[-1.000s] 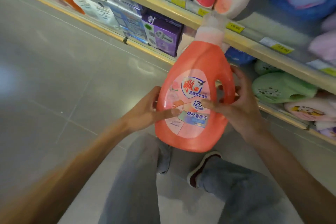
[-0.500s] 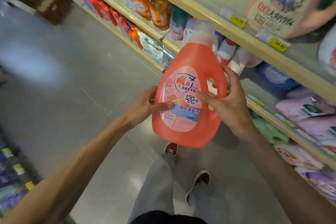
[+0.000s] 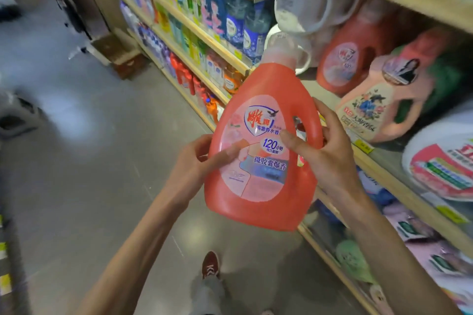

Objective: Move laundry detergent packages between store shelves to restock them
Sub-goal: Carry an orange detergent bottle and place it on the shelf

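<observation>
I hold a large coral-red detergent bottle [image 3: 258,186] with a pale cap upright in front of me, its oval label facing me. My left hand [image 3: 197,161] grips its left side, thumb across the label. My right hand [image 3: 325,151] grips the handle side, thumb on the label and fingers behind the handle. The bottle hangs in the aisle at the height of the middle shelf [image 3: 384,171] on my right, where a matching red bottle [image 3: 350,64] and a pink floral bottle [image 3: 378,107] stand.
White jugs [image 3: 307,0] sit behind the bottle's cap. Shelves of blue, green and orange bottles [image 3: 217,20] run away on the left of the rack. Soft refill packs [image 3: 430,238] fill the lower shelf. Grey tiled floor [image 3: 89,148] stretches left; my shoe [image 3: 210,264] shows below.
I have risen and my view has lifted from the bottom shelves to the middle shelf. The bottle has come up with both hands, which keep the same grip.
</observation>
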